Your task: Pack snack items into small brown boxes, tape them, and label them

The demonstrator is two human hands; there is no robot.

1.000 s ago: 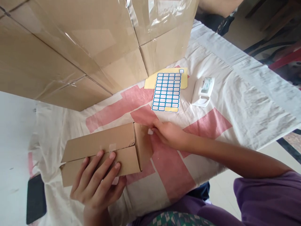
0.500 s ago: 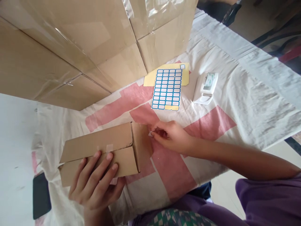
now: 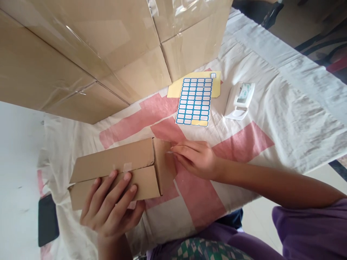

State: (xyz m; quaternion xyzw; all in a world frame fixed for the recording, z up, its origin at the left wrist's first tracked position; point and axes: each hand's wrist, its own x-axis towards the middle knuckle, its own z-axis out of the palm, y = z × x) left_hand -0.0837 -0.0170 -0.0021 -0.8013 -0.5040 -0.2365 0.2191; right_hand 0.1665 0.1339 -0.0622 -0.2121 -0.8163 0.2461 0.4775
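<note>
A small closed cardboard box [image 3: 114, 159] lies at a slant on the cloth, a bit of clear tape [image 3: 127, 167] across its top seam. My left hand [image 3: 112, 206] grips its near side, fingers over the top flap and thumb by the side wall. At the box's right end, my right hand [image 3: 196, 159] pinches a small whitish piece [image 3: 170, 152] between thumb and fingers; whether it is tape or a label I cannot tell. Beyond the box lies a sheet of blue-bordered labels [image 3: 194, 101], with bare yellow backing at its lower right.
Large taped cartons [image 3: 89, 47] stand along the back left. Yellow backing paper [image 3: 173, 90] carrying one label [image 3: 213, 75] is partly under the sheet. A white plastic device [image 3: 238, 101] sits to the right. A black phone [image 3: 48, 220] lies at the lower left.
My right hand has turned slightly, its fingers straighter and closer to the box's end face with the whitish piece. My left hand keeps its hold; the view has shifted a little.
</note>
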